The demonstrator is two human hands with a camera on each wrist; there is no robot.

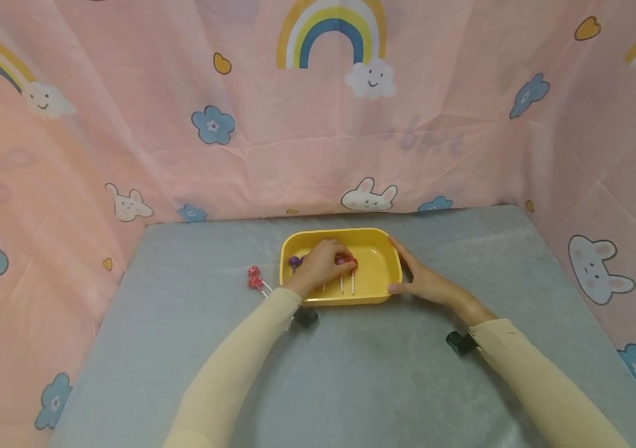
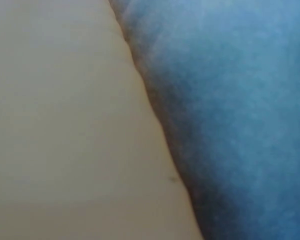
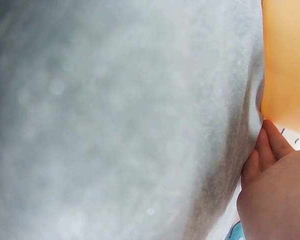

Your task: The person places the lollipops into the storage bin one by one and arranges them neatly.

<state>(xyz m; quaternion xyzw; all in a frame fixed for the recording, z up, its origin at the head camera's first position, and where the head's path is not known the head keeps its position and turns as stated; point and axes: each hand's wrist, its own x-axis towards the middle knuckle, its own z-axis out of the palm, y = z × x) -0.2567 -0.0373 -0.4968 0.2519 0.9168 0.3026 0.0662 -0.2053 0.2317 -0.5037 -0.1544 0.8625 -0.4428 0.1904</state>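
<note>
Inside a yellow plastic bin (image 1: 376, 277), my left hand (image 1: 320, 264) pinches a red lollipop (image 1: 354, 263) by its candy head, thumb and fingertips curled about it. Beside it lies another lollipop, its white stick (image 1: 342, 285) toward the near wall and its head partly under the fingers. A purple lollipop (image 1: 294, 261) shows at the bin's left end; other sticks are partly hidden by the hand. My right hand (image 1: 427, 283) rests against the bin's right end with fingers extended, thumb at the near corner. In the right wrist view, straight fingers (image 3: 267, 150) touch the orange-looking bin wall (image 3: 287, 65).
Two red-and-white lollipops (image 1: 254, 278) lie on the grey table (image 1: 183, 323) just left of the bin. A pink patterned curtain (image 1: 273, 162) stands behind and on both sides. Dark wrist devices (image 1: 460, 343) sit under the sleeves. The left wrist view holds mostly sleeve (image 2: 75, 120).
</note>
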